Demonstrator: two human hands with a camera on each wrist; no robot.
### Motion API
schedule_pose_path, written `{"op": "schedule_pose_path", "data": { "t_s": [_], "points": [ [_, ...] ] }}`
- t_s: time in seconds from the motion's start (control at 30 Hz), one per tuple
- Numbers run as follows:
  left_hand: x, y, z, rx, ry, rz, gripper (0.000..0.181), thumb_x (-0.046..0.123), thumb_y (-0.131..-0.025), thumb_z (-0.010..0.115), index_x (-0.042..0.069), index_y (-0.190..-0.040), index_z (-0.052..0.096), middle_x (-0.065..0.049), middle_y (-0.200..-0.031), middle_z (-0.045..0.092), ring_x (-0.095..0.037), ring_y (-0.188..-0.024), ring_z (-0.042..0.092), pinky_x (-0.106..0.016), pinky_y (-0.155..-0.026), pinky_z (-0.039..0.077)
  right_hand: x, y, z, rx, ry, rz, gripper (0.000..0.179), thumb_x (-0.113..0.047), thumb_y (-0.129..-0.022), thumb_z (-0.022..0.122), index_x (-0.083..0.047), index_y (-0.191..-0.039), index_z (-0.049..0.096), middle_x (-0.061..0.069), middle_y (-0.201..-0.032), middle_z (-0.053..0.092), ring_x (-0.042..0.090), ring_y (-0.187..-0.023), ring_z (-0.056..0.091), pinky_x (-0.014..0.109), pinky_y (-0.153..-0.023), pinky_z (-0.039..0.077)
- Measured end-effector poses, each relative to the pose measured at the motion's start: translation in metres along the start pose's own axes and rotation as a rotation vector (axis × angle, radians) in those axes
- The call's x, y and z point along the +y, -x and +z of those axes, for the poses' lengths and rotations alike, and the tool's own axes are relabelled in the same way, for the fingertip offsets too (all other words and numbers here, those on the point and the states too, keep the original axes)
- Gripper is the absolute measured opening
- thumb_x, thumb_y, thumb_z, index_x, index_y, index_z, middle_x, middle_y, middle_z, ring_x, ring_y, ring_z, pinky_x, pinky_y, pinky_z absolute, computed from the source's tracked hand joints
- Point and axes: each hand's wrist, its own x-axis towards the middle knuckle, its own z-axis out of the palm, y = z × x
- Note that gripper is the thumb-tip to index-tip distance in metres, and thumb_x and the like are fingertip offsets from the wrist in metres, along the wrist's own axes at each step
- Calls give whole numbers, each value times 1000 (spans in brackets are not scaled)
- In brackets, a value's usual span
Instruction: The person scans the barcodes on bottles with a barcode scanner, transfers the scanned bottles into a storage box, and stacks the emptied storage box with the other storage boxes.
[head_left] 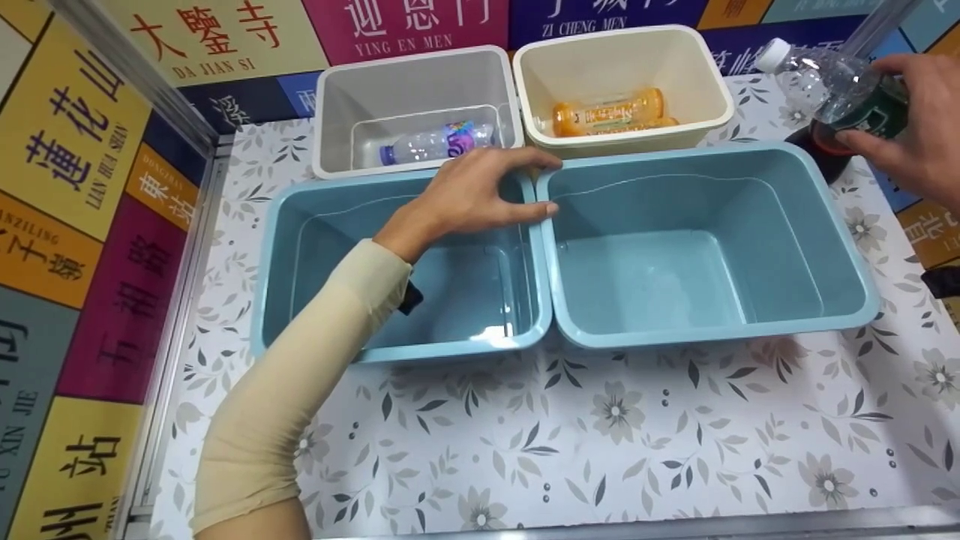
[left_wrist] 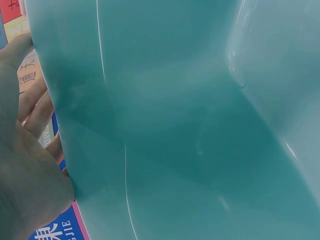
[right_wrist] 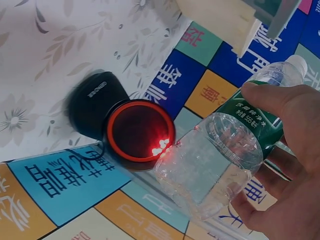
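Note:
At the right edge, my right hand [head_left: 926,124] grips a clear plastic water bottle [right_wrist: 210,155] round its green label. The white cap [head_left: 772,55] points up and left in the head view. Close to the bottle's base stands a black scanner-like device [right_wrist: 97,102] with an orange ring and glowing red lights. My left hand [head_left: 480,191] reaches over the left blue bin [head_left: 401,352]. Its fingertips and thumb touch or nearly touch the left rim of the right blue bin [head_left: 712,335], fingers spread. In the left wrist view, part of the hand lies behind a blue wall.
Behind the blue bins stand a grey bin [head_left: 412,71] with a purple-capped bottle [head_left: 435,142] and a cream bin [head_left: 615,52] with orange bottles [head_left: 611,112]. A flower-patterned cloth [head_left: 615,435] covers the table. Panels with large characters [head_left: 90,135] enclose the left and back.

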Motion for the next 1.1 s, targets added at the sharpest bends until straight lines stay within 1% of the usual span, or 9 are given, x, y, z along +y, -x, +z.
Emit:
{"op": "schedule_pose_path", "data": {
  "t_s": [0.1,0.23,0.37,0.5,0.67,0.73,0.83,0.93,1.1],
  "points": [
    [0,-1,0,1,2,6,64,73,-84,61,44,-141,53,21,-136,59,-1,-120,54,-30,-105,43,-6,0,-2,24,23,-42,71,-10,-96,62,-14,-157,25,26,-156,32,48,-138,32,57,-121,26],
    [0,-1,-1,8,2,14,63,72,-85,61,43,-140,54,22,-137,59,0,-121,54,-29,-106,43,-15,-2,-5,56,94,-102,73,-8,-94,65,-11,-156,27,27,-154,35,48,-136,35,58,-119,29],
    [1,-1,-2,-3,-1,6,64,72,-84,61,44,-141,53,23,-138,58,0,-121,53,-29,-106,43,-24,-4,-6,48,140,-116,74,-6,-94,66,-9,-156,27,30,-152,35,51,-136,36,60,-118,28],
    [2,-2,-2,-12,-10,1,64,73,-84,61,44,-141,53,23,-138,58,0,-121,53,-28,-106,43,-32,-5,-7,51,171,-118,72,-12,-95,65,-11,-157,28,30,-151,36,52,-138,36,62,-118,28],
    [2,-1,-2,-12,-17,-5,64,73,-84,61,44,-141,53,22,-137,59,0,-121,53,-29,-106,43,-43,-7,-7,60,212,-136,69,-23,-97,62,-15,-157,29,28,-152,38,51,-138,38,65,-116,29],
    [2,-1,-1,-12,-14,-6,64,73,-84,61,44,-141,52,22,-137,59,0,-120,53,-29,-105,43,-47,-8,-7,60,222,-147,69,-26,-97,62,-16,-157,30,27,-153,38,50,-138,39,65,-114,28],
    [2,-1,-1,-7,-8,-1,64,73,-84,61,44,-141,53,21,-137,59,-1,-120,53,-29,-105,43,-52,-8,-7,42,228,-148,70,-31,-96,62,-17,-157,29,26,-154,37,51,-138,38,65,-115,27],
    [1,-1,0,3,-8,9,64,72,-84,61,42,-141,54,20,-137,59,-1,-119,54,-29,-104,44,-57,-8,-5,36,219,-161,71,-33,-95,63,-18,-157,31,25,-155,37,50,-140,36,65,-115,26],
    [0,-2,-1,15,-6,27,63,72,-85,62,41,-140,55,19,-134,62,-1,-117,55,-28,-102,45,-67,-10,-3,46,217,-203,73,-29,-92,67,-18,-155,34,21,-156,39,46,-142,36,65,-114,28]
  ]
}}
